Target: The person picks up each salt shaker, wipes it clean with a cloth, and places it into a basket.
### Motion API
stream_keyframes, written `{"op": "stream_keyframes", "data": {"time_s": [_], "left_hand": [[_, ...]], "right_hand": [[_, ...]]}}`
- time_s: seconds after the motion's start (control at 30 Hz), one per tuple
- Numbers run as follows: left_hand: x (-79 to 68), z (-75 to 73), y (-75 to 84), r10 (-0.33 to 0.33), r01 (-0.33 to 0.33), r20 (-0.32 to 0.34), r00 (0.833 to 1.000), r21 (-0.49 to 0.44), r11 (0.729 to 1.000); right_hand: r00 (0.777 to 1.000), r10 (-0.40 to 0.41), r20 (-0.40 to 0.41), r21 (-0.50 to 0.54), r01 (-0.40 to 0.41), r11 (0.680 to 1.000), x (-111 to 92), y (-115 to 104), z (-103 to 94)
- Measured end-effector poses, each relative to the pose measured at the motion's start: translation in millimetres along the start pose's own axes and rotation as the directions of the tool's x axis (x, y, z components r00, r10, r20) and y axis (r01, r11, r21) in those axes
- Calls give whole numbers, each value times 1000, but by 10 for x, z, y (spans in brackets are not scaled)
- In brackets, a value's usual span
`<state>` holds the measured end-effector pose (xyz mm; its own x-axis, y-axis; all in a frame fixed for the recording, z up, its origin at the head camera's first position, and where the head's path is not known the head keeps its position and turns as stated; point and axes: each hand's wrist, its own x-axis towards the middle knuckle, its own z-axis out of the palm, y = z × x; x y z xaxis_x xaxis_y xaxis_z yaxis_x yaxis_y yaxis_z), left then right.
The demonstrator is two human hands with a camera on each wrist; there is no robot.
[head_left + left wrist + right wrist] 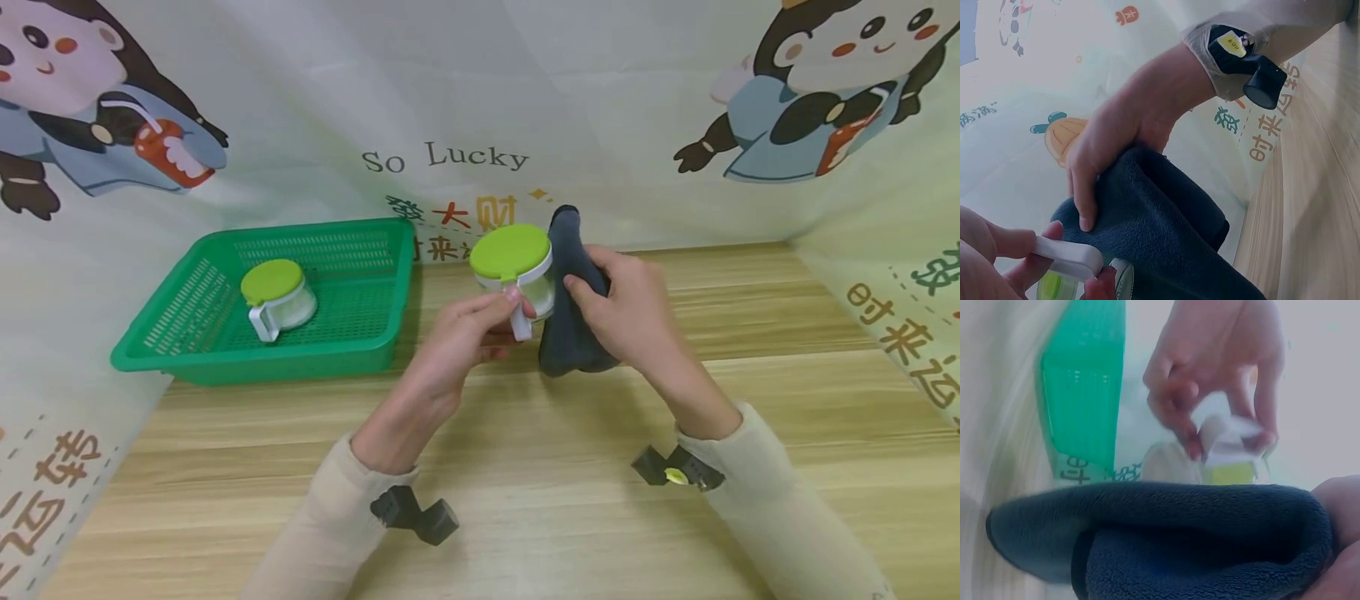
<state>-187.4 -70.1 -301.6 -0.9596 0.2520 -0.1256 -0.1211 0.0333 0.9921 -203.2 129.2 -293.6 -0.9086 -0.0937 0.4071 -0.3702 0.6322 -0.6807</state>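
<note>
My left hand (468, 333) grips the white handle (521, 321) of a clear jar (538, 292) with a lime-green lid (512, 252), raised above the table. In the left wrist view, fingers and thumb wrap that white handle (1069, 255). My right hand (633, 304) pinches a folded dark blue-grey cloth (573, 308) and holds it against the jar's right side. The cloth (1210, 550) covers part of the jar in the right wrist view. A second jar of the same kind (292, 307), lid on, stands inside the green basket (285, 363).
The green basket sits at the back left of the wooden table (525, 467). A white printed sheet (465, 83) with cartoon figures and lettering hangs behind the table and along its sides. Small black cameras (416, 515) are strapped to both sleeves.
</note>
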Motion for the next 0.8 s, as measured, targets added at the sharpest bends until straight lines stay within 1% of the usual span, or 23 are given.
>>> {"op": "stream_keyframes", "data": {"time_s": [0.13,0.23,0.4,0.5,0.63,0.73,0.8], "left_hand": [[-4,-15,-2,-10,9,-15,1000,-16,1000],[-6,-21,-8,-12,12,-25,1000,-19,1000],[-12,-13,-18,-2,2,-9,1000,5,1000],[-10,-8,-25,-1,1,5,1000,10,1000],[-9,-15,-19,-9,9,0,1000,-7,1000],[-9,-27,-5,-13,12,-21,1000,-15,1000],[-9,-32,1,-13,12,-34,999,-14,1000]], "right_hand": [[999,-48,16,0,48,999,-42,-78,47],[998,-63,14,22,63,998,-46,-78,76],[1000,-21,-6,11,21,1000,-2,28,66],[1000,-7,-5,-13,7,1000,0,50,56],[999,-44,1,-44,44,998,-49,-23,75],[996,-85,4,-48,85,995,-86,-88,95],[996,-88,7,-32,88,996,-97,-108,102]]}}
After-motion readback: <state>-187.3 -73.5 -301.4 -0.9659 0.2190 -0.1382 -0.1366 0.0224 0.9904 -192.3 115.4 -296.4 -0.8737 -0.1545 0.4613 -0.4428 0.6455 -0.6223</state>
